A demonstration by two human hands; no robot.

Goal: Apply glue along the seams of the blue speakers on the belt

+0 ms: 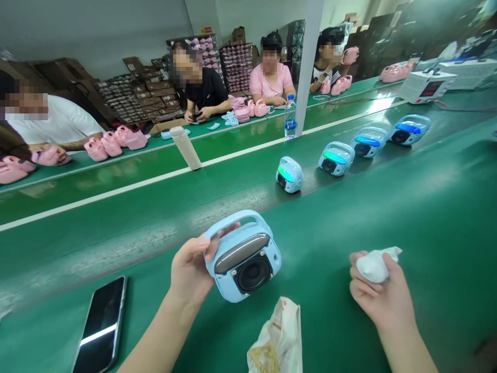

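My left hand (192, 269) grips a light blue speaker (229, 287) by the left side of its handle. The speaker is raised and slightly tilted, with its black round driver and a dark, unlit strip facing me. On the right, my right hand (378, 290) is closed round a crumpled white wad (373, 266), perhaps tissue or cloth. Between my forearms lies a paper food bag (285, 331) with something yellowish inside. A black phone (101, 324) rests left of my left forearm.
Several lit blue speakers (289, 175) stand in a row towards the upper right. A bottle (290, 118) and a beige tumbler (186, 148) stand beyond. Across the green table (128, 220), several people sit among pink casings (111, 144). A white post (309, 67) rises behind the bottle.
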